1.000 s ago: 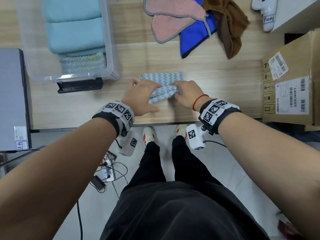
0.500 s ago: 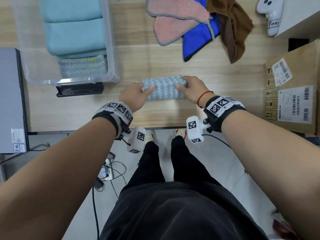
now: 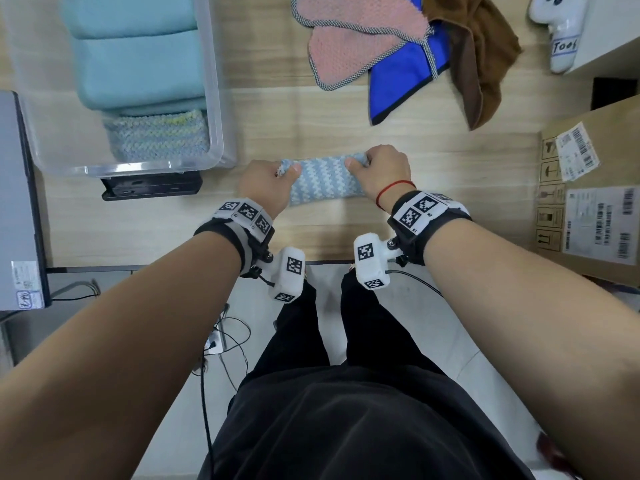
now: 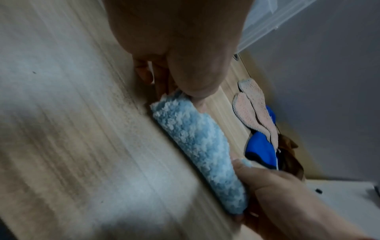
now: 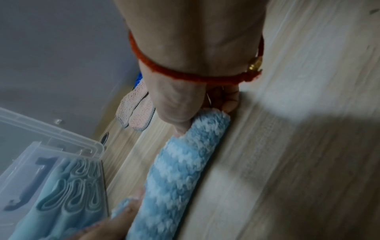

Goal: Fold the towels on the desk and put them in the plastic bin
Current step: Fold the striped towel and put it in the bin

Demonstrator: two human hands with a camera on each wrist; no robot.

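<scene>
A folded blue-and-white zigzag towel (image 3: 323,180) (image 4: 197,146) (image 5: 180,170) lies on the wooden desk (image 3: 311,116). My left hand (image 3: 268,183) (image 4: 185,78) pinches its left end, thumb on top. Its right end is pinched by my right hand (image 3: 377,169) (image 5: 191,113), which wears a red string bracelet. To the left stands the clear plastic bin (image 3: 216,98) (image 5: 61,142), holding folded light-blue towels (image 3: 135,60) and a striped pastel one (image 3: 157,136). Unfolded pink (image 3: 356,32), blue (image 3: 398,77) and brown (image 3: 485,53) towels lie heaped at the desk's far side.
A cardboard box (image 3: 592,192) stands at the desk's right edge. A grey device (image 3: 17,202) lies at the left and a black object (image 3: 152,188) just before the bin. A white controller (image 3: 561,29) rests at the far right. The desk's near edge runs below my wrists.
The near half of the towel has been folded over to the far side. Both hands moved outward to its two ends and now pinch them; the camera view shifted slightly.
</scene>
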